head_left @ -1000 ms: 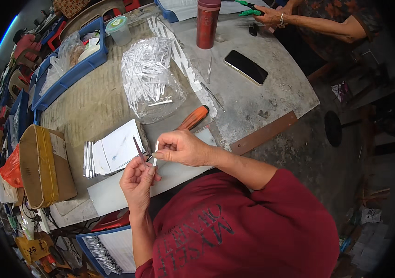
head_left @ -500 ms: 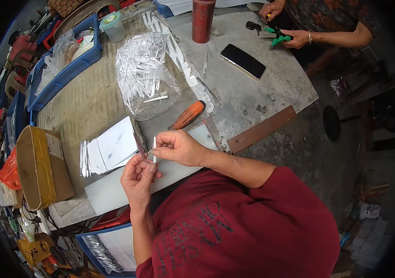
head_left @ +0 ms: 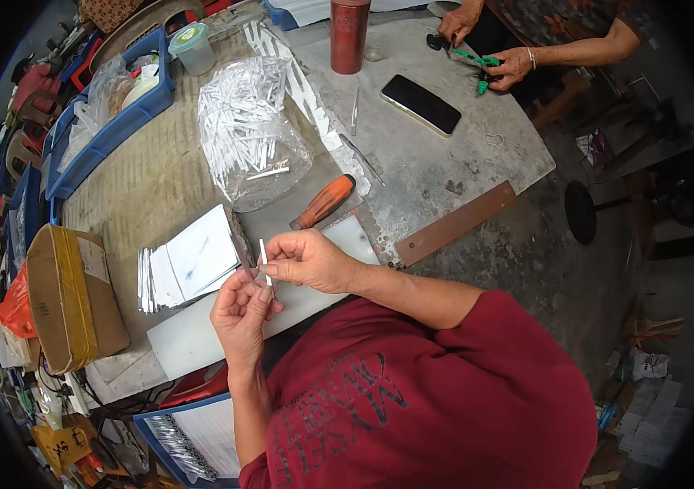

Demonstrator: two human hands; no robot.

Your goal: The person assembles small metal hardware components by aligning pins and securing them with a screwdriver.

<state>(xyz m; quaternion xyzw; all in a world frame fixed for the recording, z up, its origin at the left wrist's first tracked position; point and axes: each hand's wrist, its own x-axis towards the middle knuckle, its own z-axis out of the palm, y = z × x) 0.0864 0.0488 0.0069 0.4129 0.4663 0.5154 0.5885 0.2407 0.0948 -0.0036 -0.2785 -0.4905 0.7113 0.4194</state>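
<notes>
My left hand [head_left: 238, 316] and my right hand [head_left: 308, 261] meet above the near edge of the table, both closed in a pinch. Between their fingertips a narrow white strip [head_left: 264, 251] stands nearly upright, leaning slightly left at its top. My left fingers also seem to pinch a thin, dull reddish-grey strip [head_left: 244, 259]; where it ends is hidden. Just left of my hands, white cards [head_left: 200, 254] lie beside a row of slim silvery strips [head_left: 145, 281]. A whitish board [head_left: 192, 341] is under my wrists.
Ahead lie a screwdriver [head_left: 324, 201] with an orange handle and a clear bag [head_left: 245, 122] of white strips. Farther right are a phone [head_left: 422, 105], a red tumbler [head_left: 350, 37] and a co-worker's hands [head_left: 510, 67] with green-handled pliers. A cardboard box [head_left: 78, 297] stands left.
The white strip has tilted a little left at its top, while my hands stay almost in place. The co-worker's hands have come closer together over the green-handled tool.
</notes>
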